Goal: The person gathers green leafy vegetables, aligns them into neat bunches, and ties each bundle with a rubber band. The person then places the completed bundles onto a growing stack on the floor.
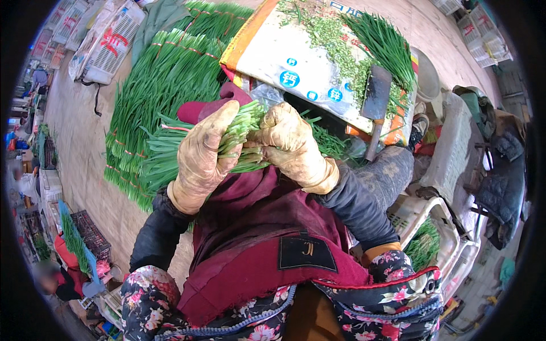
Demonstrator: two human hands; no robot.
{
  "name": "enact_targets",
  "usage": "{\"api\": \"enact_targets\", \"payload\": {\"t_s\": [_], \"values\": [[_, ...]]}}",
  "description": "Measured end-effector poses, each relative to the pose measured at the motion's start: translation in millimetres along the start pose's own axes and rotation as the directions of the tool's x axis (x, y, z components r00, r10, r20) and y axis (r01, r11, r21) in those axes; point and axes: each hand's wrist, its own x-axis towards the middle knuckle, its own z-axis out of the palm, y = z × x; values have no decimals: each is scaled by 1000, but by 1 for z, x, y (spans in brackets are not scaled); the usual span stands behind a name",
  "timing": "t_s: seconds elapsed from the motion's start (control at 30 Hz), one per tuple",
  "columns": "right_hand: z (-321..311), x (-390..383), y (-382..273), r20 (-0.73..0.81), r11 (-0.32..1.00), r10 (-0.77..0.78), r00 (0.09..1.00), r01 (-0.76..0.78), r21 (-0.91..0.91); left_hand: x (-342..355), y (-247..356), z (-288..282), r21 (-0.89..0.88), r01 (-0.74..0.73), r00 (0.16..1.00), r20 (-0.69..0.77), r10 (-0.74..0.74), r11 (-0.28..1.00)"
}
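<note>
Both my hands wear stained beige gloves. Over my lap, my left hand (202,156) is closed around a bunch of garlic chives (244,125). Its pale stem ends point right, its green leaves hang out to the left, and a reddish tie shows at the leaf side. My right hand (296,148) has its fingers curled in a pinch at the stem ends; its fingertips are partly hidden among them. Ahead and to the right lies a cleaver (377,94) on a sack-covered surface (256,42), beside a heap of loose chives (389,48).
Tied chive bunches (165,79) lie in a big pile on the floor ahead left. Chive trimmings (335,48) litter the sack. A white plastic basket (418,207) holding chives stands at my right. White crates (116,42) are stacked far left. Another person (54,281) is at the lower left.
</note>
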Motion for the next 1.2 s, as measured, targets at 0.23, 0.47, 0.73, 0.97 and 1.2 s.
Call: {"api": "enact_targets", "payload": {"t_s": [0.23,0.47,0.73,0.97,1.2], "values": [[-14,-11,-5,88,951,102,991,-123,285,0,1,1,-18,-66,998,-3,66,998],[-63,-25,7,213,652,524,825,-549,523,-1,-3,-8,-101,28,999,37,-24,994],[-99,-41,22,36,264,299,954,-119,957,4,-7,-7,-176,86,996,32,-81,981],[-57,-79,11,263,785,598,757,-620,0,4,-10,1,-92,8,999,-31,-11,996],[-61,-24,-35,346,665,569,746,-665,339,2,5,12,109,-41,998,-36,45,993]]}}
